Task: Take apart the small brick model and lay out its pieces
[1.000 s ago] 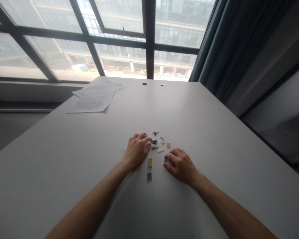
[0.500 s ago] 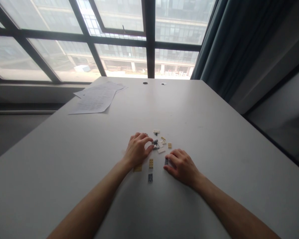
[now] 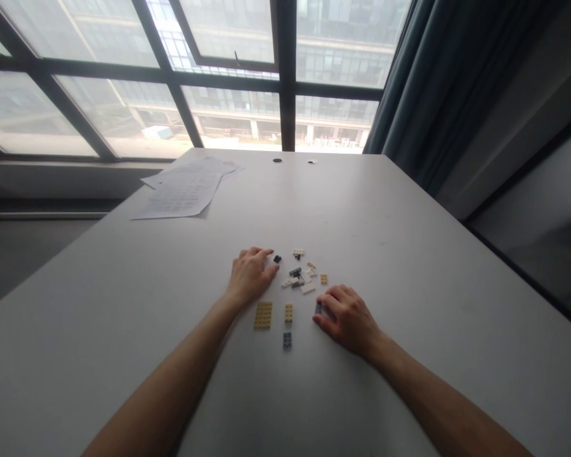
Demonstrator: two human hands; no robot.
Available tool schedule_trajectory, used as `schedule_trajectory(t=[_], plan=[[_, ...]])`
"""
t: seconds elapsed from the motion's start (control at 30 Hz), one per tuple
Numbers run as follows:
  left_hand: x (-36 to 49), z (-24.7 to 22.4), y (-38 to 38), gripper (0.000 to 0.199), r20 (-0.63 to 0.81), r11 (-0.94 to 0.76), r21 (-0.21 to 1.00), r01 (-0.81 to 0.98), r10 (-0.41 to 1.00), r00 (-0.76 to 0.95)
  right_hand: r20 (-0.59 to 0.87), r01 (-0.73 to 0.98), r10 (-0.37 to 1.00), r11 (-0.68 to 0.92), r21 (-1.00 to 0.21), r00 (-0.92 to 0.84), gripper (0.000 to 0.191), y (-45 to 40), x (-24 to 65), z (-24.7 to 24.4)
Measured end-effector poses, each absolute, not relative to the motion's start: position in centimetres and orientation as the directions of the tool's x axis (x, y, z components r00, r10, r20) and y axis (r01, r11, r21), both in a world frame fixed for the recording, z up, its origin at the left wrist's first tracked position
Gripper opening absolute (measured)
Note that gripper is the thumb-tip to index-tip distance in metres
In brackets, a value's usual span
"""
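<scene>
My left hand (image 3: 252,273) rests on the table with thumb and fingers apart, nothing between them, just left of a small black piece (image 3: 277,259). My right hand (image 3: 349,319) has its fingers around a grey brick (image 3: 318,308), partly hidden by them. Between the hands lie a tan studded plate (image 3: 263,315), a smaller tan brick (image 3: 288,313) and a dark grey brick (image 3: 287,341). Beyond them is a loose pile of white and grey pieces (image 3: 308,288), with a small tan piece (image 3: 323,278) at its right and a cream studded piece (image 3: 299,252) behind.
The white table (image 3: 342,209) reaches back to a window. Printed paper sheets (image 3: 181,190) lie at its back left. Two round holes sit near the far edge, and a dark curtain (image 3: 423,95) hangs at the right.
My left hand has moved left, away from the pile, and its fingers are spread. The black piece, the white pieces and the whole tan plate are now uncovered. My right hand has stayed in place.
</scene>
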State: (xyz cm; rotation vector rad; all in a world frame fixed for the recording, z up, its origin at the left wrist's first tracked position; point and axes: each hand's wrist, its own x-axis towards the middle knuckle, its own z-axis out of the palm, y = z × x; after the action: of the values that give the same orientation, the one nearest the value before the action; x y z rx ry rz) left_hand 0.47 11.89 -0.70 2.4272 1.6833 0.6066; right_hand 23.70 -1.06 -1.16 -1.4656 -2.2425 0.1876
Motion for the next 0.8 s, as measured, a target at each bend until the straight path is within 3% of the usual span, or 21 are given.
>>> schedule_trajectory(t=[0.17, 0.33, 0.57, 0.8], plan=[[1.4, -0.8, 12.5, 0.025, 0.272, -0.389, 0.309, 0.868, 0.91, 0.312, 0.295, 0.832, 0.898, 0.42, -0.361, -0.326, 0.022, -1.1, 23.8, -1.3], [1.4, -0.5, 11.7, 0.027, 0.299, -0.439, 0.318, 0.841, 0.888, 0.35, 0.298, 0.828, 0.896, 0.425, -0.365, -0.329, 0.022, -1.1, 23.7, -1.3], [2.0, 0.4, 9.3, 0.013, 0.315, -0.737, 0.35, 0.578, 0.674, 0.669, 0.286, 0.835, 0.899, 0.42, -0.356, -0.33, 0.023, -1.1, 23.7, -1.2], [1.8, 0.1, 9.5, 0.014, 0.312, -0.714, 0.321, 0.622, 0.7, 0.643, 0.29, 0.834, 0.9, 0.418, -0.359, -0.327, 0.022, -1.1, 23.6, -1.1]])
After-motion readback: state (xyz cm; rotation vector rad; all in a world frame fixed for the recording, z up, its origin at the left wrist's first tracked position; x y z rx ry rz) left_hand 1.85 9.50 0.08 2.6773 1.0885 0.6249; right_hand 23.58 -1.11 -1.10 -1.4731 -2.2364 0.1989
